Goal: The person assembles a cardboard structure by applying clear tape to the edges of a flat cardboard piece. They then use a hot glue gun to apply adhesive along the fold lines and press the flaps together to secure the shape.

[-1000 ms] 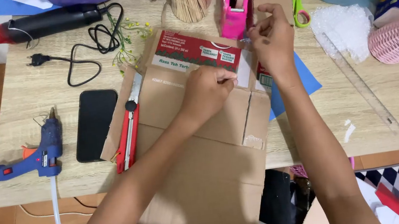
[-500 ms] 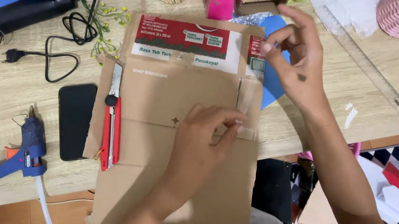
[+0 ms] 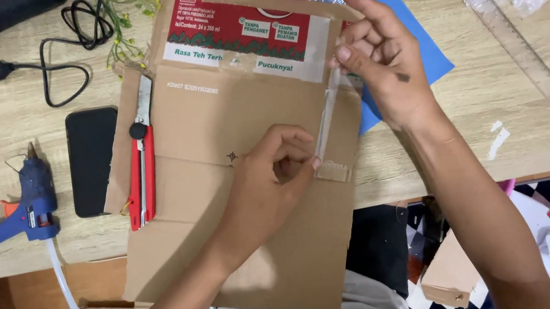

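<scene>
A strip of clear tape (image 3: 326,121) stretches between both hands — left hand (image 3: 276,175) and right hand (image 3: 383,62) pinching its ends.

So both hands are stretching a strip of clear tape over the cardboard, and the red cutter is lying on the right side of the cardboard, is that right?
Not quite. The head view shows the red cutter lying on the left side of the cardboard, next to the phone. The rest holds: the left hand and right hand stretch the tape over the cardboard.
</scene>
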